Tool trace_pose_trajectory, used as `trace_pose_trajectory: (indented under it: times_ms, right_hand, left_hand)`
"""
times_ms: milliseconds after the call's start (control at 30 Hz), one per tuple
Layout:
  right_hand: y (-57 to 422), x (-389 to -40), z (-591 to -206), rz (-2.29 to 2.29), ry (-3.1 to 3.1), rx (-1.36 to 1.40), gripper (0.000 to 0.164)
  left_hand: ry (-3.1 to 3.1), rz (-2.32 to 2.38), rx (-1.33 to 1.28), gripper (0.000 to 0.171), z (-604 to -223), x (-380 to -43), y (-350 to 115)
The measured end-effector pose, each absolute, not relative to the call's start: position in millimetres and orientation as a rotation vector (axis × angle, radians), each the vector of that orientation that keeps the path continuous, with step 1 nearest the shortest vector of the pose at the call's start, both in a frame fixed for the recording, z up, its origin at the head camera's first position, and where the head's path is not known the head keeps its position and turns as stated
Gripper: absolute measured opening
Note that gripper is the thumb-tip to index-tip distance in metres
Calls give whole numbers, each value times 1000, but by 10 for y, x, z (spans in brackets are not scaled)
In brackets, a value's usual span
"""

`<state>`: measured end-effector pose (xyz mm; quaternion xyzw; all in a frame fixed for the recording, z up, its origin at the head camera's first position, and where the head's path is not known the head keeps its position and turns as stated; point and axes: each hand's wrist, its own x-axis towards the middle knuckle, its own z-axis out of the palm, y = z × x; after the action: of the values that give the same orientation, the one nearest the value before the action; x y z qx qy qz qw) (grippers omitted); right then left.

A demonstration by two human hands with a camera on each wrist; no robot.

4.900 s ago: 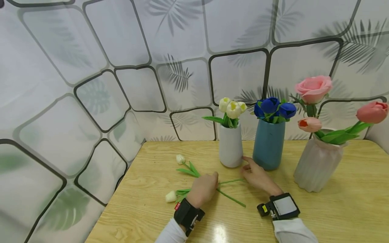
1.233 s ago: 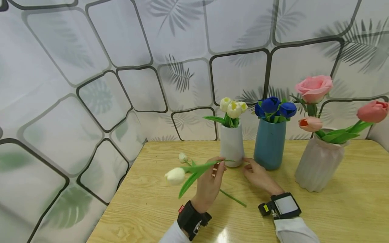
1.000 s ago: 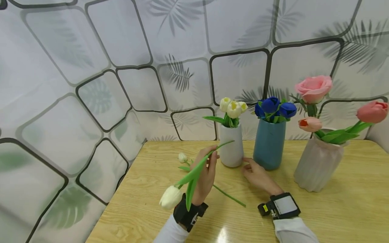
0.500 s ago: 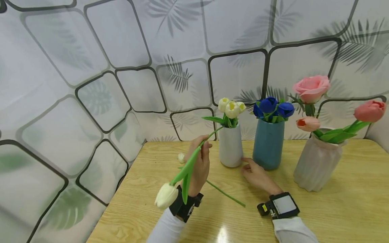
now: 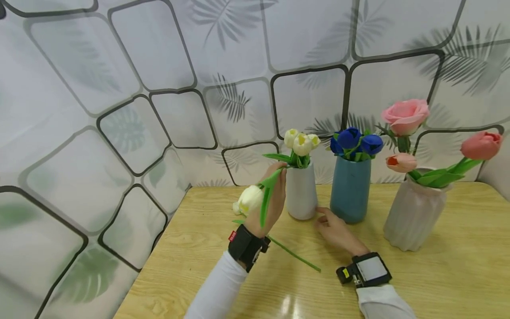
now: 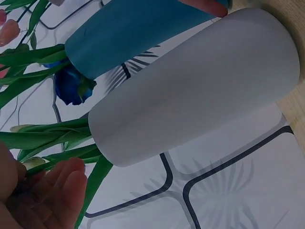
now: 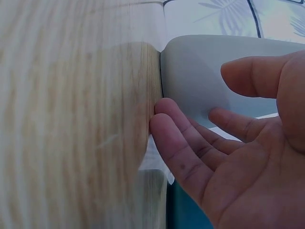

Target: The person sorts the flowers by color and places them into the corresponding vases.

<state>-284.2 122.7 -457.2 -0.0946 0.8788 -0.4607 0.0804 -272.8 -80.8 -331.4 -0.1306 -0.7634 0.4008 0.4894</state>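
Observation:
My left hand (image 5: 272,204) pinches the stem of a white tulip (image 5: 250,198) beside the rim of the white vase (image 5: 301,192). Its bloom points left and down towards me, and the stem's end is hidden at the rim. Several pale tulips (image 5: 302,144) stand in that vase. In the left wrist view, the left hand (image 6: 47,195) is close to the vase's mouth and green leaves (image 6: 52,133). My right hand (image 5: 338,230) rests by the foot of the white vase, fingers loosely extended; in the right wrist view the right hand (image 7: 224,157) encloses nothing.
Another white tulip lies on the wooden table (image 5: 179,266), its stem (image 5: 295,254) pointing right and its bloom partly hidden. A blue vase (image 5: 350,190) with blue flowers stands right of the white one. Farther right is a ribbed vase (image 5: 414,217) with pink flowers.
My left hand has picked one tulip up from the table, turned its stem upward and brought it to the white vase's rim. My right hand has stayed by the vase's foot.

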Motion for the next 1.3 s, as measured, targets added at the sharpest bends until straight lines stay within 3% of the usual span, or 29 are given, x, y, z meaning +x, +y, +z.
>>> trace_pose_trajectory:
  times_ms: [33, 133, 233, 600, 667, 767, 1300]
  right_hand:
    - [1228, -2842, -4571, -1377, 2622, -281, 52]
    - [1232, -2840, -4566, -1377, 2605, -279, 53]
    - [1236, -2836, -4555, -1380, 2609, -275, 53]
    - [1243, -2825, -4538, -1374, 2618, -298, 52]
    - [1241, -2827, -4542, -1373, 2625, -306, 51]
    - [1241, -2831, -4545, -1372, 2632, -304, 51]
    - [1247, -2836, -4565, -1373, 2615, -285, 52]
  left_hand:
    - [-1851, 979, -331, 32, -3313, -2763, -796]
    - [-2119, 104, -604, 21, -3304, -2933, -710]
    - [-2207, -441, -645, 14, -3318, -3066, -612]
    - [-2674, -252, -302, 12, -3245, -3092, -414]
    - [-2660, -295, -311, 15, -3249, -3075, -437]
    - [-2661, -311, -365, 33, -3290, -3043, -492]
    - [-2928, -164, -487, 24, -3915, -2722, -789]
